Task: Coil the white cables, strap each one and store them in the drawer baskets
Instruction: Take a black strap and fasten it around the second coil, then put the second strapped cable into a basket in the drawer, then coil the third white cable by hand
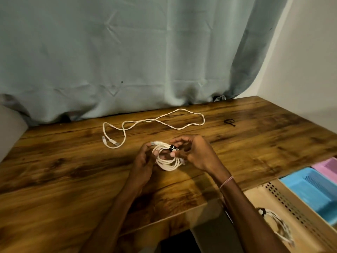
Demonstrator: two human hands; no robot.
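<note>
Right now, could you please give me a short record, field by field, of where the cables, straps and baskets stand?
In hand: coiled cable, gripped by left hand; right hand pinches the black strap at its top
Uncoiled: loose cable on the table, beyond the hands
Spare: second strap on the table, far right
Stored: strapped cable in the beige basket
Other baskets: blue basket, pink basket; no cable visible in them

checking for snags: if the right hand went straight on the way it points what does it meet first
The right hand pinches the black strap on the coiled white cable; beyond that, likely the loose white cable.
</note>
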